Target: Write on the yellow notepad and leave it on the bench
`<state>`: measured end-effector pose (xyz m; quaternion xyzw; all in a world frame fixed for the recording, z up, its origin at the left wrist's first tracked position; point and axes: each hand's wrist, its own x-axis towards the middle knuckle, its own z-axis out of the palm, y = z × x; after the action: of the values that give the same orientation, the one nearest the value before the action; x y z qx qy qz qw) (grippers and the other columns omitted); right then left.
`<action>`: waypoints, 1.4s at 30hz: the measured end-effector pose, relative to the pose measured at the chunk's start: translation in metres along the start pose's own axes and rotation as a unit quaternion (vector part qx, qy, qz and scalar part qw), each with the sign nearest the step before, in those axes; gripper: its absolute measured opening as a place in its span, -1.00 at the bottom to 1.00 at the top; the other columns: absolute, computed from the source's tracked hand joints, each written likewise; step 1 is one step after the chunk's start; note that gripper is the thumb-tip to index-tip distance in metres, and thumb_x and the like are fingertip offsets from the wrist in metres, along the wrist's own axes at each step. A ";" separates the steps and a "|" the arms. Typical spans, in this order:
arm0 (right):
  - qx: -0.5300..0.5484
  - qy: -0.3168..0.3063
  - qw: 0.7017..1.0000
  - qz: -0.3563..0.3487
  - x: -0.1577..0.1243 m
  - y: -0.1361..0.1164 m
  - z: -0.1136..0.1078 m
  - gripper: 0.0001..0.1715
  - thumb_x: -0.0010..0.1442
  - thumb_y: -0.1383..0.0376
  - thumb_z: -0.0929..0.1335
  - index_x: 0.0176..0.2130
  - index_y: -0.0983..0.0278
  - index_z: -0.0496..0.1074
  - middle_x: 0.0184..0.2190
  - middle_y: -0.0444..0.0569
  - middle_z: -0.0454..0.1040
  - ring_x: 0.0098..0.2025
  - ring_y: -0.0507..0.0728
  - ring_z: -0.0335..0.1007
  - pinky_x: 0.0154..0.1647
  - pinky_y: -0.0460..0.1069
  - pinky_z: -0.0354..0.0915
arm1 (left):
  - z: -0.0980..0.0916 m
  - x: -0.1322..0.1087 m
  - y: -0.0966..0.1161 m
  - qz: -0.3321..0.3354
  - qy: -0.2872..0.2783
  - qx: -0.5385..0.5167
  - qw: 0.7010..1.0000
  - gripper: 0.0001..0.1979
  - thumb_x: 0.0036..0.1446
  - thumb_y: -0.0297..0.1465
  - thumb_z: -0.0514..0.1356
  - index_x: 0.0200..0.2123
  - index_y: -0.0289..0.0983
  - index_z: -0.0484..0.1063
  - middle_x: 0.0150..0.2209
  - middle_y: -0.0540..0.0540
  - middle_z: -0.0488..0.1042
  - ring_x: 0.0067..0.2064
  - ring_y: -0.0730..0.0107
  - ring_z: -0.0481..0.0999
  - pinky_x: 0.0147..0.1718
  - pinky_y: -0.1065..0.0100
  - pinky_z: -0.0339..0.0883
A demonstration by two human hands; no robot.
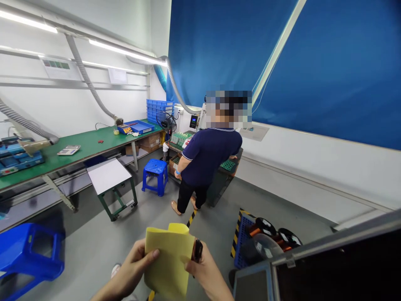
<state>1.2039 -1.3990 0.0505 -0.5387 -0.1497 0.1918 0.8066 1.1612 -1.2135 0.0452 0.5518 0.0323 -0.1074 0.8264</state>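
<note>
Low in the middle of the head view, both my hands hold up a yellow sheet point(169, 261) whose top edge curls over. My left hand point(134, 265) pinches its left edge with the thumb on the front. My right hand point(203, 269) grips the right edge and also has a black pen point(198, 251) tucked between its fingers. Beyond the sheet a person in a dark blue polo point(208, 156) stands with their back to me at a small work table.
A long green bench point(94, 144) with a calculator point(69, 149) and blue trays runs along the left wall. Blue stools point(155, 175) point(29, 255) and a small white-topped table point(109, 175) stand on the grey floor. A blue crate with copper wire spools point(263, 236) sits at lower right beside a dark cabinet edge point(332, 251).
</note>
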 end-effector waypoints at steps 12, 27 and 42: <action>0.184 0.053 0.969 0.154 -0.004 0.007 0.017 -0.55 -0.34 0.08 0.55 -0.53 0.28 0.39 -0.75 -0.32 0.11 -0.79 -0.21 -0.23 -0.77 -0.20 -0.29 | 0.006 -0.003 0.008 -0.064 0.057 -0.150 0.985 -0.53 -0.20 -0.23 0.43 -0.21 -0.31 0.43 -0.29 -0.19 0.57 -0.23 0.12 0.55 -0.32 0.33 0.39; -0.403 0.206 0.891 -0.045 -0.006 -0.012 0.022 -0.73 0.07 0.11 0.28 -0.28 0.22 0.35 -0.61 -0.13 0.36 -0.52 0.12 0.32 -0.50 -0.07 0.18 | -0.004 0.006 0.004 -0.095 -0.018 -0.285 0.954 -0.61 0.04 -0.19 0.26 -0.16 -0.37 0.45 -0.21 -0.22 0.56 -0.16 0.11 0.53 -0.15 0.27 0.38; 0.003 0.235 0.970 0.065 -0.006 0.000 0.037 -0.30 -0.16 -0.16 0.41 -0.19 0.29 0.43 -0.16 0.08 0.50 -0.05 0.27 0.37 -0.09 0.03 0.30 | -0.002 0.018 -0.015 -0.048 -0.028 -0.279 0.959 -0.67 0.11 -0.24 0.22 -0.10 -0.30 0.41 -0.17 -0.16 0.55 -0.15 0.21 0.53 -0.06 0.28 0.30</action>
<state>1.1822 -1.3723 0.0645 -0.5750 0.0794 0.1123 0.8065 1.1755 -1.2197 0.0280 0.2936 0.0640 -0.1495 0.9420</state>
